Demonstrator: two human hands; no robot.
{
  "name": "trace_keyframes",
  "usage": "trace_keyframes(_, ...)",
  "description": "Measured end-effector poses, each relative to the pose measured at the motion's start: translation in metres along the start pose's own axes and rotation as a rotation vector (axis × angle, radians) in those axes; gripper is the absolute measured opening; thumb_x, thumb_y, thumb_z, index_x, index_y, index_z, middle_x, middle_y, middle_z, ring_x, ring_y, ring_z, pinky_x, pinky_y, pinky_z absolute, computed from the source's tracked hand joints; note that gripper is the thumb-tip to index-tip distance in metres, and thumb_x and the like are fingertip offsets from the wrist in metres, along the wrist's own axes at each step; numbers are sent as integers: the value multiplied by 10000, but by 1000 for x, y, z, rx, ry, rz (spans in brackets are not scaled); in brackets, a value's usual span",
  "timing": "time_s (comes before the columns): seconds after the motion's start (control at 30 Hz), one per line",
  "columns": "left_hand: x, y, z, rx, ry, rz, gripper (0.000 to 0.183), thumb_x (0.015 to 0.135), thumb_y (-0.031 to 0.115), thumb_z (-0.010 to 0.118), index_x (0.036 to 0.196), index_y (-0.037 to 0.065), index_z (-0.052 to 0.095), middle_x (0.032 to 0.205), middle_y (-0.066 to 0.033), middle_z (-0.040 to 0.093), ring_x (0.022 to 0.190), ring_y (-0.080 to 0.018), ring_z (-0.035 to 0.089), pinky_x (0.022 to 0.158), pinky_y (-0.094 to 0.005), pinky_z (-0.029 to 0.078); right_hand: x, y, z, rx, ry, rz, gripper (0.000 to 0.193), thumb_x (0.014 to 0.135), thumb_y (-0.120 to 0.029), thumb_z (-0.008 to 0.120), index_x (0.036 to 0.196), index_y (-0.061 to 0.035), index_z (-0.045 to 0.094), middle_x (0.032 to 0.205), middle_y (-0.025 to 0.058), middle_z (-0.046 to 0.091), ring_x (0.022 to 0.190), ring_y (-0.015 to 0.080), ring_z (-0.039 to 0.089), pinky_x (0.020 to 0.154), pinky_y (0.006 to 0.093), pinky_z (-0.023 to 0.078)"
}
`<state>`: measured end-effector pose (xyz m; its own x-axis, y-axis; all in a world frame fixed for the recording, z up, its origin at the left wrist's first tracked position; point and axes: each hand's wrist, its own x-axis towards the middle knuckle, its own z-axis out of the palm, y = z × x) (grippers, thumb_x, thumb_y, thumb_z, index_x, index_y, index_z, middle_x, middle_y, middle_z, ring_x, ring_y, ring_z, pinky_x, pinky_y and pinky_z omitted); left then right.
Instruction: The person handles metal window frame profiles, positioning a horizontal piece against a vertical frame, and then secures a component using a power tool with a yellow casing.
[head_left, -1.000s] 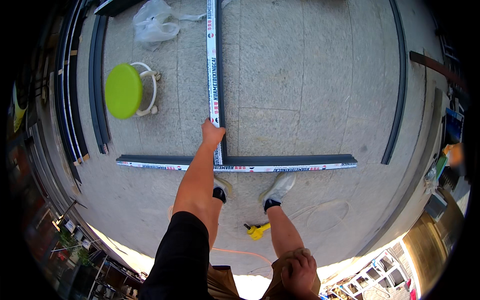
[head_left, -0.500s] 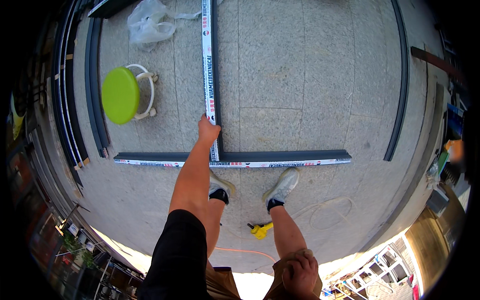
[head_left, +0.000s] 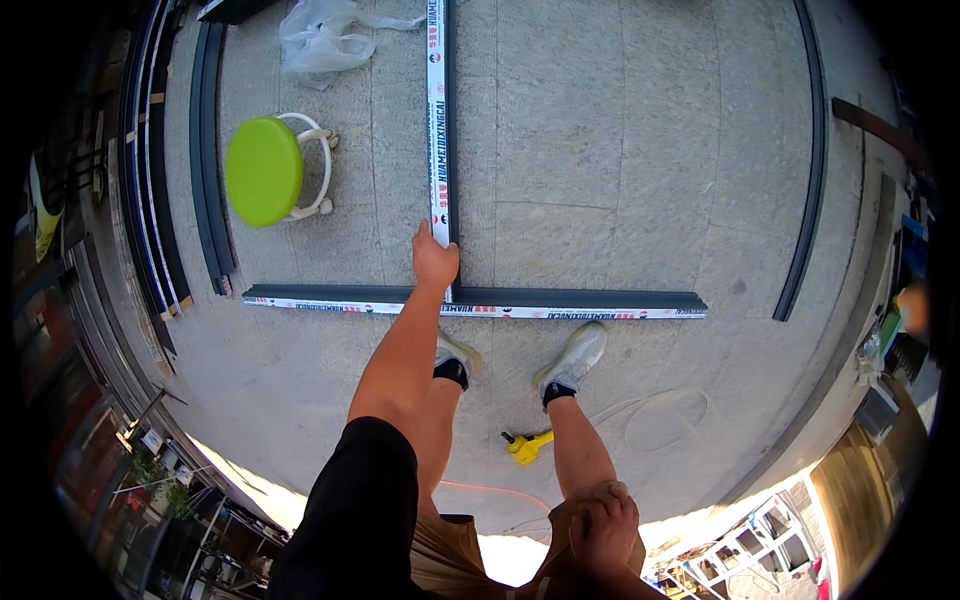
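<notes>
My left hand (head_left: 436, 262) is closed around the near end of a long dark grey metal profile (head_left: 438, 120) with white printed film on its face. That profile runs away from me along the floor and meets a second filmed profile (head_left: 580, 304) lying crosswise, forming a T-like joint. The hand covers part of the bar just short of this joint. My right hand (head_left: 605, 525) rests on my right knee with its fingers curled in; whatever they may hold is hidden.
A green-topped stool (head_left: 264, 172) with a white frame and a clear plastic bag (head_left: 325, 42) are at the left. Dark profiles lie along the left (head_left: 208, 150) and right (head_left: 806, 170). A yellow tool (head_left: 524, 447) with a hose lies between my feet.
The whole view has shifted, with the floor things appearing slightly right and higher. My left hand keeps its hold on the profile; my right hand stays on the knee.
</notes>
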<state>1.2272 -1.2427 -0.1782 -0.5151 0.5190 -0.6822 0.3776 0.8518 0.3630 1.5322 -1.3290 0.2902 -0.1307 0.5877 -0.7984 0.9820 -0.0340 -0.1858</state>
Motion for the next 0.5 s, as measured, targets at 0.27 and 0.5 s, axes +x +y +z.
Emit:
trace_keyframes(0.27, -125, -95, 19, 27, -382, -79, 552, 884, 166, 739, 1384, -22, 599, 1199, -182, 728, 1020, -278, 734, 913, -368, 567, 37, 34, 41, 75, 4, 39, 264, 788, -213, 741, 989, -43, 721, 1176, 125, 711, 1215, 375, 602, 1072, 515, 443)
trace_keyframes(0.5, -228, -122, -1, -118, -568, -123, 360, 920, 234, 635, 1223, 60, 724, 963, -190, 758, 896, -333, 741, 812, -408, 579, 57, 46, 92, 60, 7, 69, 280, 807, -215, 725, 1021, -33, 722, 1188, 139, 709, 1227, 360, 606, 1072, 505, 455)
